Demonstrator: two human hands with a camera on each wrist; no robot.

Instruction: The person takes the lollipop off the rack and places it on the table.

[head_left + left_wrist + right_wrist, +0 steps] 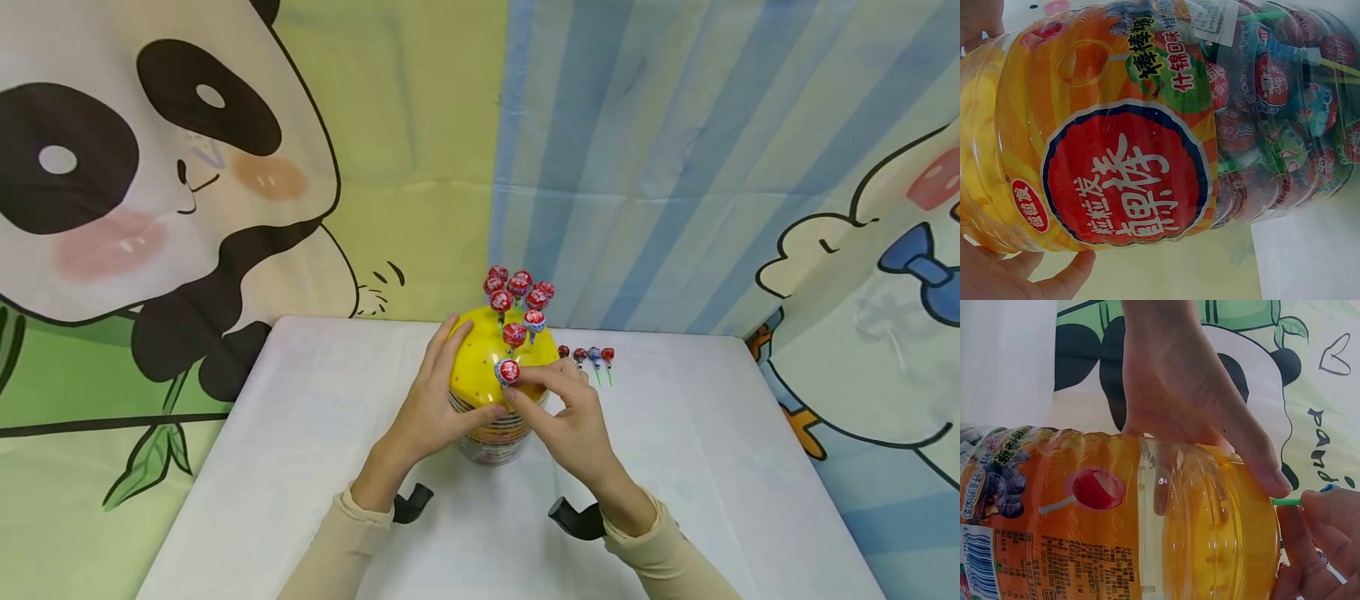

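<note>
- The head view looks forward and steeply down from above the near side of the tabletop (697, 467) — far enough back to take in both far corners.
- The left wrist view sits very near, rolled sideways; the jar (1085, 69) nearly fills it, base to the right, with one tabletop edge behind.
- The right wrist view, near too but rolled the opposite way, faces across the jar to a panda backdrop (1266, 406).
- Both wrist views share the jar — its label from different sides; head and right wrist views share both hands, left hand (438, 396) and right hand (573, 417).
</note>
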